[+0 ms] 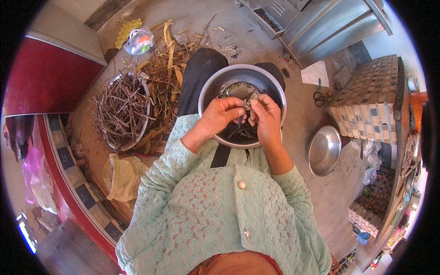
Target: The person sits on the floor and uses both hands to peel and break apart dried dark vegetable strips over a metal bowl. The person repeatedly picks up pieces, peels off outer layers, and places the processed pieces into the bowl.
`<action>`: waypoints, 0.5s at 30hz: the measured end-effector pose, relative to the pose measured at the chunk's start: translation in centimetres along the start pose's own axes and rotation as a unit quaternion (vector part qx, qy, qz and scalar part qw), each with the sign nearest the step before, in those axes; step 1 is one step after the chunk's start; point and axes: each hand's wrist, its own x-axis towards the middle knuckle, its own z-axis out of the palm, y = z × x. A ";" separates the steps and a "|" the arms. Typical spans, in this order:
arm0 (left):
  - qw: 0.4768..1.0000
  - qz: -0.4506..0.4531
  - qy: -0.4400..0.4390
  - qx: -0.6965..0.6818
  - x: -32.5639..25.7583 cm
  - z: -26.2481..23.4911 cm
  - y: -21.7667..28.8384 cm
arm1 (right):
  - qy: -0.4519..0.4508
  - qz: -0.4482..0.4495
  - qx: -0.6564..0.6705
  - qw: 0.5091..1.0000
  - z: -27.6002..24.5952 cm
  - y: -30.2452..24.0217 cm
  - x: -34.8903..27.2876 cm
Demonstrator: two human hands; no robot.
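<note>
Near: dark stalks (pixel 239 133) in the bowl (pixel 267 82), stiff-looking. Over bowl centre: L hand (pixel 221 115) & R hand (pixel 267 112), thumbs and fingers nearly closed, pinching a small pale-green piece (pixel 250 99) betw. them; exact contact partly hidden. Piece prob. v. light, dry, brittle; best taken by its edges, w/ gentle fingertip pressure. Far: loose green bits (pixel 236 85) in bowl, prob. light, apt to roll.
</note>
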 end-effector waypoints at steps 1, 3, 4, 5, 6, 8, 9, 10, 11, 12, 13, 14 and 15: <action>1.000 0.004 0.002 -0.005 -0.1 0.2 0.3 | -0.001 0.001 -0.002 1.000 -0.1 0.1 0.0; 1.000 0.010 0.005 -0.010 -0.1 0.4 0.4 | -0.004 0.004 -0.005 1.000 -0.2 0.2 0.0; 1.000 0.011 0.005 -0.010 0.0 0.3 0.2 | 0.002 0.003 -0.008 1.000 -0.1 0.1 0.0; 1.000 0.013 0.005 -0.010 0.0 0.3 0.2 | 0.008 0.003 -0.011 1.000 -0.1 0.1 0.0; 0.999 -0.003 0.023 -0.027 0.0 0.4 0.3 | 0.014 0.003 -0.015 1.000 0.0 0.1 0.0; 0.996 -0.035 0.061 -0.062 -0.2 0.8 0.9 | 0.018 0.001 -0.015 1.000 0.0 0.2 0.0; 0.995 -0.030 0.062 -0.069 -0.2 0.7 0.9 | 0.021 0.001 -0.015 1.000 0.0 0.2 0.0; 0.995 -0.026 0.063 -0.076 -0.2 0.6 0.9 | 0.026 0.002 -0.021 0.999 0.1 0.1 0.0; 0.994 -0.021 0.065 -0.083 -0.2 0.6 0.9 | 0.031 0.003 -0.027 0.999 0.2 0.1 -0.1; 0.994 -0.024 0.065 -0.082 -0.2 0.5 0.8 | 0.036 0.004 -0.034 0.999 0.2 0.0 -0.1; 0.994 -0.028 0.066 -0.080 -0.2 0.4 0.7 | 0.034 0.008 -0.044 0.998 0.2 0.1 0.0; 0.994 -0.031 0.066 -0.079 -0.2 0.4 0.6 | 0.033 0.012 -0.054 0.998 0.2 0.1 0.0; 0.994 -0.026 0.067 -0.082 -0.2 0.4 0.7 | 0.031 0.016 -0.064 0.997 0.2 0.1 0.0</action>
